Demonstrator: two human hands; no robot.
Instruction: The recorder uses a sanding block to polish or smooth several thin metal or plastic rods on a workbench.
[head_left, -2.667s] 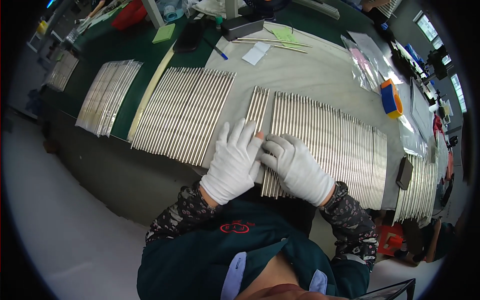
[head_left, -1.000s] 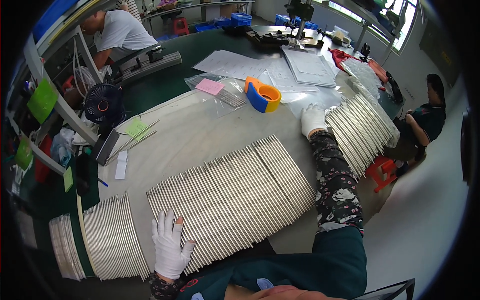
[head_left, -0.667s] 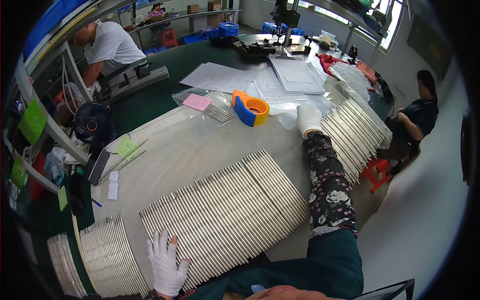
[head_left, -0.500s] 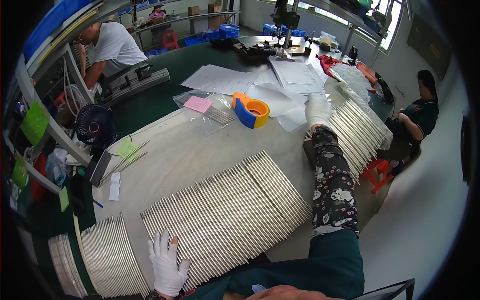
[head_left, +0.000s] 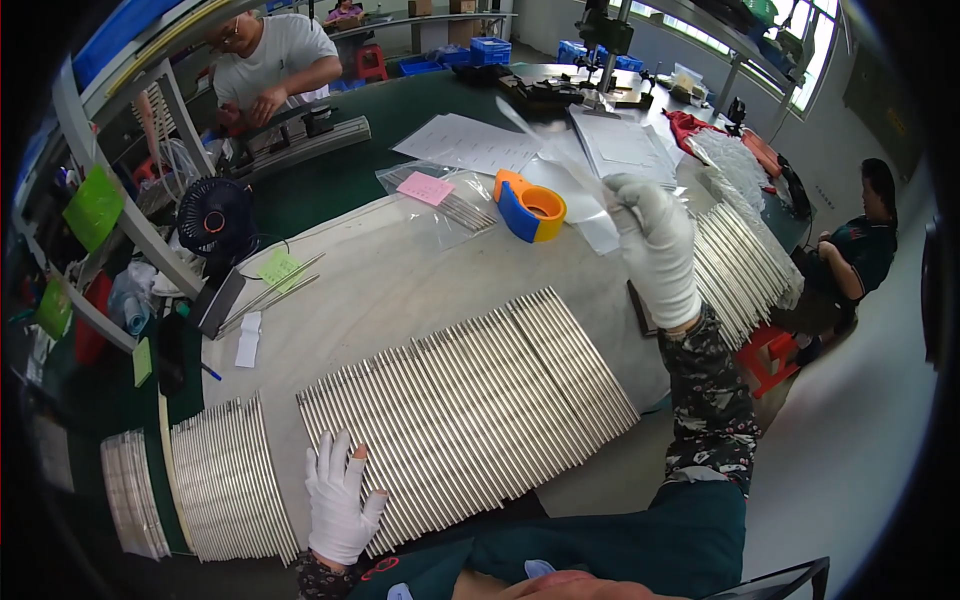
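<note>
My left hand (head_left: 340, 500), in a white glove with bare thumb and index fingertips, lies with fingers spread at the lower left end of a wide row of thin metal rods (head_left: 470, 410). Raised at the right, my gloved right hand (head_left: 655, 240) pinches a clear plastic bag (head_left: 565, 150), which stretches up and left from its fingers. Beyond that hand, a second row of metal rods (head_left: 740, 275) lies at the table's right edge. A smaller row of rods (head_left: 230, 480) is left of my left hand.
An orange and blue tape dispenser (head_left: 530, 207) stands mid-table, beside a bag of rods with a pink note (head_left: 425, 188). Papers (head_left: 470, 143) lie behind it. A black fan (head_left: 215, 212) is at left. One person (head_left: 275, 60) works across the table; another (head_left: 865, 240) sits right.
My right hand has come up and nearer from the papers beside the right-hand rods, now with the clear plastic bag in its fingers. My left hand has stayed on the rods.
</note>
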